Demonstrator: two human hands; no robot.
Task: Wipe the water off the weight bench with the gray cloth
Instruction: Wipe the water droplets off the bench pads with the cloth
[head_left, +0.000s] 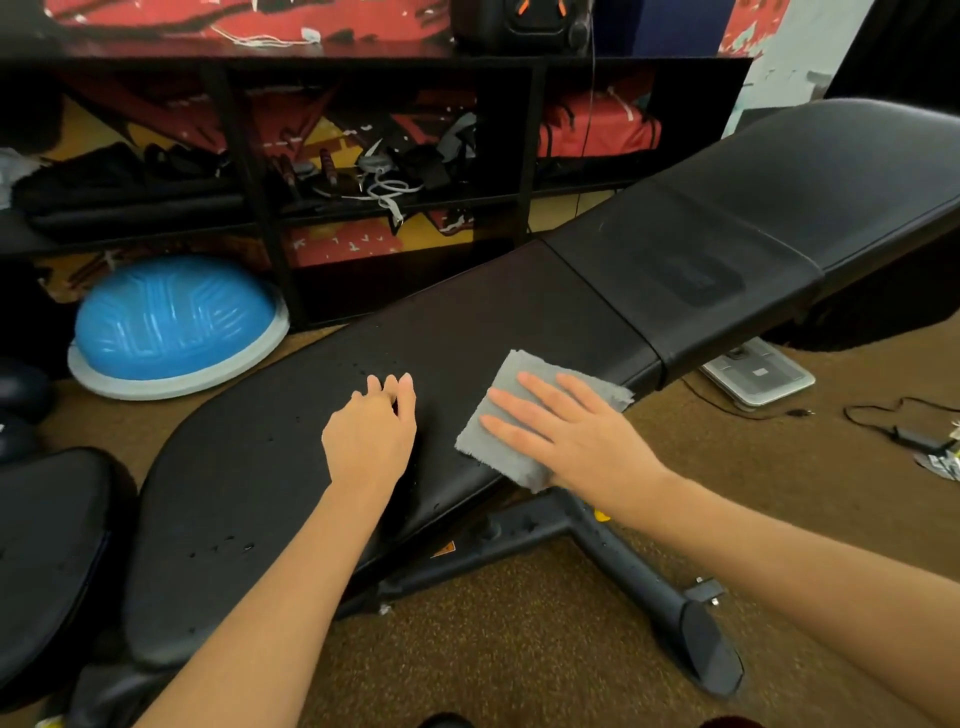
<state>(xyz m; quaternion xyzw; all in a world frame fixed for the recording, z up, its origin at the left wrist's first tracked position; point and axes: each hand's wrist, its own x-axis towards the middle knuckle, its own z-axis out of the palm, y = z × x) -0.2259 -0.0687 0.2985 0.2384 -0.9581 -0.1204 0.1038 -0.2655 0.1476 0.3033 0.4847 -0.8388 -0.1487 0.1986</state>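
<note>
A black padded weight bench (467, 322) runs from lower left to upper right. Small water drops (363, 364) dot its pad near the far edge, and a few more drops lie low on the left part of the pad. The gray cloth (498, 410) lies flat on the pad near its front edge. My right hand (566, 431) presses flat on the cloth with fingers spread. My left hand (374, 431) rests on the bare pad just left of the cloth, fingers slightly curled, holding nothing.
A blue half-ball balance trainer (176, 327) sits on the brown carpet behind the bench. A black shelf (260, 208) with straps and gear stands along the back. A white scale (758, 374) and cables (904, 431) lie at right. The bench's steel foot (649, 587) juts toward me.
</note>
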